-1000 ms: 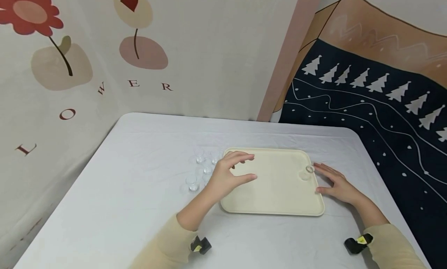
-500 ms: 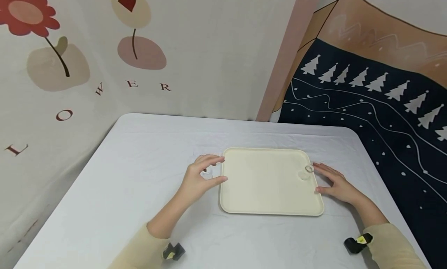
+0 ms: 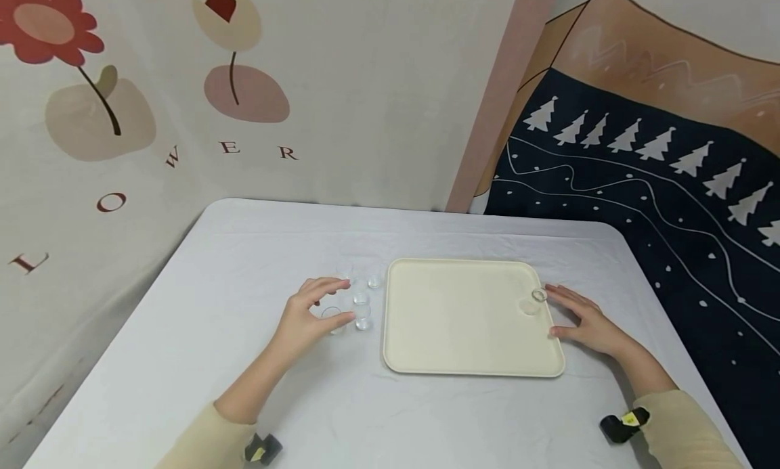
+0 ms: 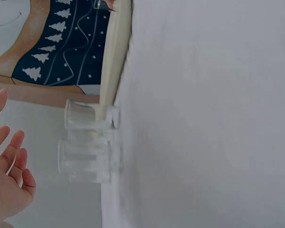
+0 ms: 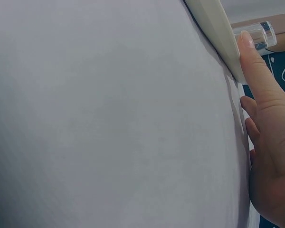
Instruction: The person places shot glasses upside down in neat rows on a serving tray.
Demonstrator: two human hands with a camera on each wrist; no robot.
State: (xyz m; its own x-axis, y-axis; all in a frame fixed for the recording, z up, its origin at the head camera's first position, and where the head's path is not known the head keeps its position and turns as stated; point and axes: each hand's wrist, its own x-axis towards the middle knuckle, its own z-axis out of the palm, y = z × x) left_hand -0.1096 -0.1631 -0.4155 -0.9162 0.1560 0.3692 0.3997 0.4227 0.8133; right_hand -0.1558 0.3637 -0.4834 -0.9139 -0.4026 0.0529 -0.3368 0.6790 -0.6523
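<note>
A cream tray [image 3: 469, 320] lies flat on the white-clothed table [image 3: 244, 361]. One small clear glass cup [image 3: 537, 298] stands in the tray's right part, also seen as the cup [image 5: 261, 35]. Several more clear cups [image 3: 362, 300] cluster on the cloth just left of the tray, shown sideways as cups [image 4: 85, 137]. My left hand [image 3: 329, 298] hovers at the nearest cup [image 3: 332, 315], fingers spread and curved around it without closing; the left hand [image 4: 4, 175] shows a gap to the glasses. My right hand [image 3: 568, 315] lies flat beside the tray's right edge [image 5: 213, 33], thumb against the rim.
Printed cloth backdrops hang behind the table: flowers and letters on the left, dark blue with white trees [image 3: 640, 185] on the right. The table's rounded far edge [image 3: 414, 212] meets them. Black wrist devices [image 3: 621, 425] sit on both sleeves.
My left hand has drawn back from over the tray's left part to the cups beside it, uncovering them. The right hand and tray have stayed put.
</note>
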